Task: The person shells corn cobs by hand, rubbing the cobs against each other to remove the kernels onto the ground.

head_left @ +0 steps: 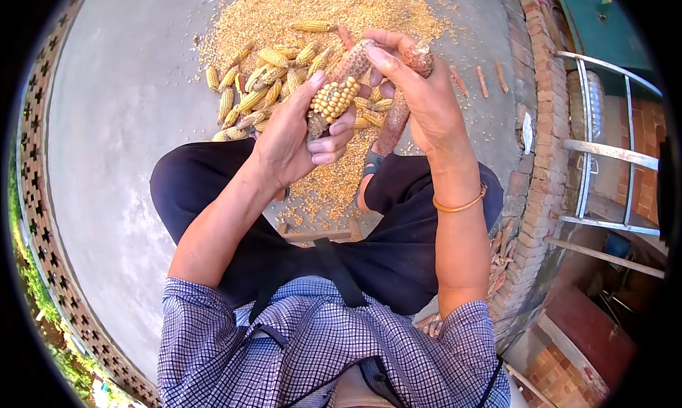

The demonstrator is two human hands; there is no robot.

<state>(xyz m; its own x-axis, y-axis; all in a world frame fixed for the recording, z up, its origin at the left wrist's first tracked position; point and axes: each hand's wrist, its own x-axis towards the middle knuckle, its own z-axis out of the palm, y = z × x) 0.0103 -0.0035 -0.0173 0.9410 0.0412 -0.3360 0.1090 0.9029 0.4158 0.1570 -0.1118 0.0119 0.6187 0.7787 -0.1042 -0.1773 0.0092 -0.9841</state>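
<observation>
My left hand (302,134) is wrapped round a partly shelled corn cob (336,100). Yellow kernels cover the middle of that cob, while its upper end is stripped to reddish core. A bare reddish cob (396,120) slants through my right hand (426,95), its thick end showing between thumb and fingers. The fingertips of my right hand are at the stripped upper end of the partly shelled cob; whether they press on it I cannot tell. Behind my hands lies a heap of unshelled corn cobs (266,88), partly hidden by them.
Loose kernels (312,10) spread over the grey concrete floor (121,159) beyond the cobs and between my feet. Several stripped cobs (482,82) lie at the right, more (501,259) beside my right leg. A brick edge (540,159) and metal railing (607,150) stand on the right.
</observation>
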